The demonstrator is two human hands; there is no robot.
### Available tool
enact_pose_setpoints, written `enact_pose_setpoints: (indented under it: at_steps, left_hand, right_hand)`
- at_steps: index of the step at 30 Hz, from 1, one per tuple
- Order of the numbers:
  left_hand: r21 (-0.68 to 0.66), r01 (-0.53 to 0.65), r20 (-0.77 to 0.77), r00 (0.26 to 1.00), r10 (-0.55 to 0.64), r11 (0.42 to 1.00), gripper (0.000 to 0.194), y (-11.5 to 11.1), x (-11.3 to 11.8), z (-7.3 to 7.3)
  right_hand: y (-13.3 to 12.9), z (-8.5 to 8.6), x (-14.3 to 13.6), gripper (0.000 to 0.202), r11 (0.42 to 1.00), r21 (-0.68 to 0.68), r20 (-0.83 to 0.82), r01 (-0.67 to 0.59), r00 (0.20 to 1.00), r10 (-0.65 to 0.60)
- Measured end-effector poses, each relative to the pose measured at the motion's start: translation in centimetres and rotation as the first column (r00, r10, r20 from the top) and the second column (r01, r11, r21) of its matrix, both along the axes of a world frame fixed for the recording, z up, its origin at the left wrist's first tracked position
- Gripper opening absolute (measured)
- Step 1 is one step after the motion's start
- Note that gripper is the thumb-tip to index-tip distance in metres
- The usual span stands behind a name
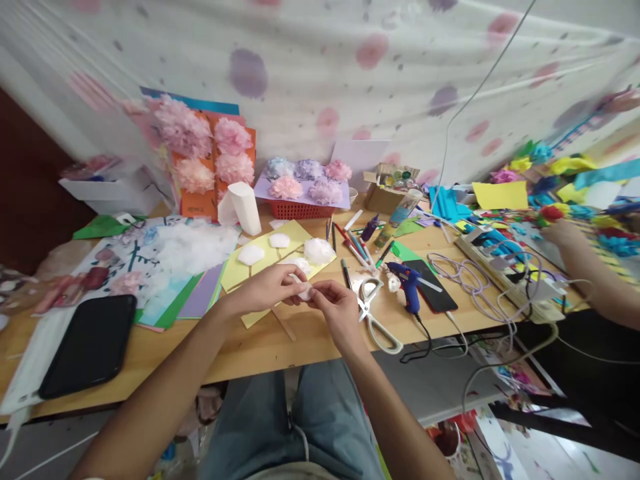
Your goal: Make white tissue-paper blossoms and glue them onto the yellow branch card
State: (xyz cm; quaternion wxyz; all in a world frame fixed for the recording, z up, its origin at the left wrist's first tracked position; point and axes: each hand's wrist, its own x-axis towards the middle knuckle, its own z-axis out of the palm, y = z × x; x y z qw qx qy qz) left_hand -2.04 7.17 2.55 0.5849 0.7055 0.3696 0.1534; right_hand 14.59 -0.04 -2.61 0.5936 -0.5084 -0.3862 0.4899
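White piece: sits between both hands, over or just beside the near side of the yellow card; cannot tell whether touching.
Left hand: pinches the white piece from the left, thumb and fingers drawn narrow.
Right hand: pinches the opposite end with thumb and finger, equally narrow; no gap to speak of.
Thin edge: likely to crease or tear, if pulled opposite ways or squeezed too hard.
Loose pinch: could let the white piece drop, given so little surface under the fingertips.
Fluffy ball: lies on the yellow card just beyond the fingers; could be brushed out of place by a knuckle.
Scissors: lie near the right wrist, handle loop by the table's front edge; could be knocked off by an outward sweep of the arm.
Glue gun: could be dragged toward the edge by a snag on the black cord.
Long axis: seems to run left to right, from hand to hand, dipping slightly rightward.
Pointing: shows no clear tip; mostly hidden by fingers, so cannot tell.
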Motion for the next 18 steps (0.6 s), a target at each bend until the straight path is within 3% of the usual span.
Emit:
enact_pose_setpoints:
  at_steps: [5, 8, 9, 11, 13, 15, 18]
  left_hand:
    - [0.012, -0.099, 0.084, 0.992, 0.097, 0.995, 0.023, -0.1, 0.4, -1.0]
    - [0.081, -0.219, 0.118, 0.971, 0.209, 0.972, 0.021, 0.4, 0.3, -1.8]
    - [0.091, -0.252, 0.126, 0.963, 0.24, 0.963, 0.022, 0.7, 0.2, -1.9]
    - [0.098, -0.288, 0.138, 0.952, 0.274, 0.953, 0.024, 1.3, 0.0, -1.8]
    - [0.113, -0.302, 0.143, 0.948, 0.285, 0.947, 0.027, 2.0, -0.2, -1.6]
    - [0.142, -0.322, 0.146, 0.942, 0.302, 0.936, 0.028, 2.6, -0.5, -1.3]
    - [0.157, -0.354, 0.158, 0.93, 0.331, 0.922, 0.03, 3.4, -1.1, -1.3]
  right_hand:
    - [-0.4, 0.1, 0.2, 0.026, 0.997, 0.042, 0.063, 0.058, 0.996, -0.061]
    - [-2.3, 0.6, 1.7, 0.029, 0.989, 0.114, 0.35, 0.097, 0.928, -0.131]
    - [-3.2, 0.8, 2.7, 0.026, 0.98, 0.155, 0.495, 0.128, 0.848, -0.189]
    - [-5.3, 0.9, 5.1, 0.018, 0.952, 0.249, 0.76, 0.175, 0.574, -0.305]
    - [-7.1, 0.7, 7.7, 0.019, 0.953, 0.251, 0.899, 0.17, 0.325, -0.295]
    - [-8.0, 0.5, 10.0, 0.028, 0.975, 0.208, 0.958, 0.08, 0.185, -0.219]
    - [-7.3, 0.5, 12.4, 0.048, 0.99, 0.075, 0.996, -0.121, 0.066, -0.068]
